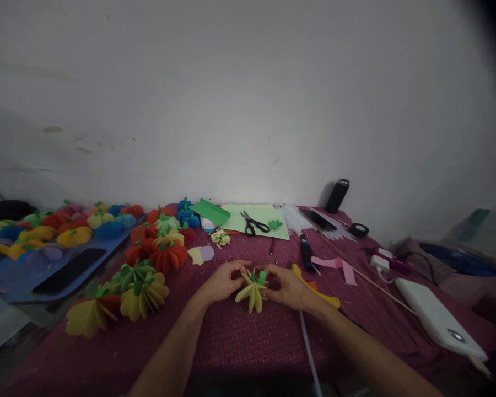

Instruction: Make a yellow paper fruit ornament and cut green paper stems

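The yellow pumpkin sits at the near middle of the table, directly between both hands, neither clearly nearer; leaf up, axis roughly upright. Left hand pinches its left edge; right hand, its right.

The person's left hand and right hand are both bare, and bare also are the left forearm and the right forearm. The forearms are slim and smooth in outline, narrow at the wrists and gradually wider toward the lower edge. The fingers look slender; the nails are too small to tell.
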The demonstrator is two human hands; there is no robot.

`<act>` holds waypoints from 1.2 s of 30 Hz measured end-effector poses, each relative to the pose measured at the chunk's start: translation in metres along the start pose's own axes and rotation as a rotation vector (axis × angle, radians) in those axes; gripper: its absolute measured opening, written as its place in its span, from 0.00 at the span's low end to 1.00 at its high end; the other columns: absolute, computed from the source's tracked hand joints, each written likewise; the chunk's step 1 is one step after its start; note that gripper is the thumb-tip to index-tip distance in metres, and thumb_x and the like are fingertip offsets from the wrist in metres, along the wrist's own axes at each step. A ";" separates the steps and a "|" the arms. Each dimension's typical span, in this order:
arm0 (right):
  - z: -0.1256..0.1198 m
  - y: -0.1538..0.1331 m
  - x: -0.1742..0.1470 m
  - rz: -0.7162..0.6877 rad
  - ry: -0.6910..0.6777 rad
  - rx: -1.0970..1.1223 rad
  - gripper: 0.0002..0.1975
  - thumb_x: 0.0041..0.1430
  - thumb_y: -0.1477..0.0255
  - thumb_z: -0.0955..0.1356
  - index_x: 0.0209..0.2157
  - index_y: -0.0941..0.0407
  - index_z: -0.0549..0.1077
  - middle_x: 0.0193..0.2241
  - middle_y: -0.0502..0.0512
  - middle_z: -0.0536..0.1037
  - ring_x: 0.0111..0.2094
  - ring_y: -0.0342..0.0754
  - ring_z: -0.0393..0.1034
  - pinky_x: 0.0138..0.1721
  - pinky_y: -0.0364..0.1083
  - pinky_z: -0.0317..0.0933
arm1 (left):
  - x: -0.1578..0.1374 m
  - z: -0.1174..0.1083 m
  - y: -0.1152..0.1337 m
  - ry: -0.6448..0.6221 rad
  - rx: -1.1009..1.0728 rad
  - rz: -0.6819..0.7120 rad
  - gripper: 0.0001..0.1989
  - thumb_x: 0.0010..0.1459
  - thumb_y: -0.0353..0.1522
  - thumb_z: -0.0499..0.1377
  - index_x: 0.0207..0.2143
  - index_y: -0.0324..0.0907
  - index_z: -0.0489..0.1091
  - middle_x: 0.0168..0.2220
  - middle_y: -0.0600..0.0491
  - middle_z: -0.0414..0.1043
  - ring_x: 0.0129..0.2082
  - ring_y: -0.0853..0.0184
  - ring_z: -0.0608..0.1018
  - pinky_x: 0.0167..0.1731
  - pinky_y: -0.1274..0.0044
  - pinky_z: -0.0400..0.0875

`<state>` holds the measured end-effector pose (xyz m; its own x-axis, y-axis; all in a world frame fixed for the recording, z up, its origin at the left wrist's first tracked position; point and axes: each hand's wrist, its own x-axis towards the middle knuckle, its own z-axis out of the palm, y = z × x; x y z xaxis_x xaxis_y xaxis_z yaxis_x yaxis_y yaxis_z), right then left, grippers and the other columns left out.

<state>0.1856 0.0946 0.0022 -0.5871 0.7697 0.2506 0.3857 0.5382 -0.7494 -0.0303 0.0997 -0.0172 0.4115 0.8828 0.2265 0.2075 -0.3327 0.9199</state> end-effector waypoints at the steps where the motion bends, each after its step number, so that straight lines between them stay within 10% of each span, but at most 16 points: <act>1: 0.000 0.000 0.000 -0.008 -0.004 0.023 0.08 0.49 0.72 0.69 0.34 0.56 0.69 0.41 0.53 0.74 0.39 0.46 0.69 0.42 0.46 0.64 | 0.000 0.001 0.001 -0.013 -0.005 0.008 0.07 0.48 0.23 0.55 0.26 0.40 0.70 0.49 0.48 0.69 0.50 0.63 0.70 0.48 0.73 0.62; 19: -0.003 0.002 -0.012 0.005 0.045 -0.115 0.02 0.54 0.74 0.66 0.31 0.56 0.71 0.30 0.51 0.75 0.34 0.46 0.68 0.38 0.45 0.62 | 0.003 0.002 -0.007 0.060 0.083 0.007 0.04 0.47 0.26 0.58 0.29 0.39 0.71 0.34 0.51 0.73 0.34 0.67 0.74 0.36 0.77 0.67; 36: 0.021 -0.013 -0.021 0.071 0.198 -0.355 0.17 0.49 0.61 0.70 0.38 0.56 0.70 0.35 0.55 0.74 0.38 0.51 0.66 0.40 0.49 0.60 | 0.003 0.000 -0.011 0.060 0.070 0.004 0.03 0.49 0.27 0.58 0.28 0.39 0.70 0.32 0.52 0.74 0.32 0.67 0.75 0.34 0.77 0.68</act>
<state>0.1780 0.0646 -0.0062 -0.4152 0.8420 0.3444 0.6625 0.5393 -0.5198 -0.0315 0.1059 -0.0265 0.3590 0.8989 0.2512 0.2683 -0.3572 0.8946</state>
